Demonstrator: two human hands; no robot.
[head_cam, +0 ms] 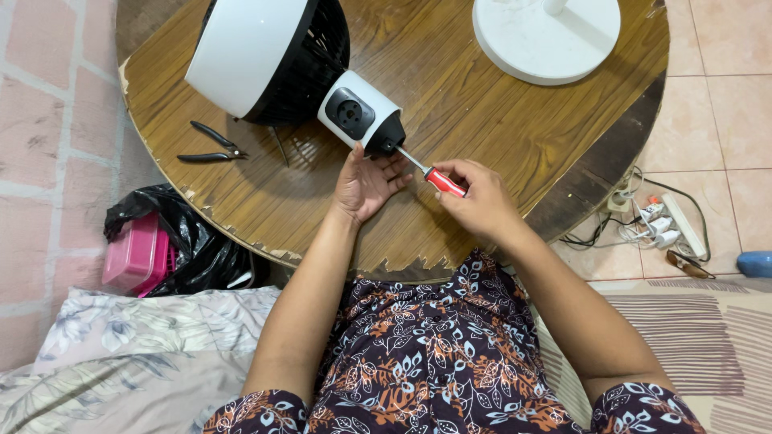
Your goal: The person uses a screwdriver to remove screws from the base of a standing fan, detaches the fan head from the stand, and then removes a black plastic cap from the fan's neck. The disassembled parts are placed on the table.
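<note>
On the round wooden worktop [482,104], a red-handled screwdriver [438,179] is gripped by the right hand [480,198], its tip set into the fan's motor housing [362,119], which is steadied by the open left hand [366,183].

Round wooden bench [498,96], edge chipped and worn. Black pliers [211,146] lie on its left part, handles spread. White round base [547,36] with a short pole stands at the bench's top right. Left of the bench, on the floor: black bag [197,241] with a pink box [137,255] in it. Pink tiled floor [48,120] on the left, beige tiles on the right. Right of the bench: white power strip [683,225] with plugs and cables. Blue thing [756,263] at the right edge, cut off. Floral pillow [121,354] at lower left, striped cloth [716,337] at lower right.
</note>
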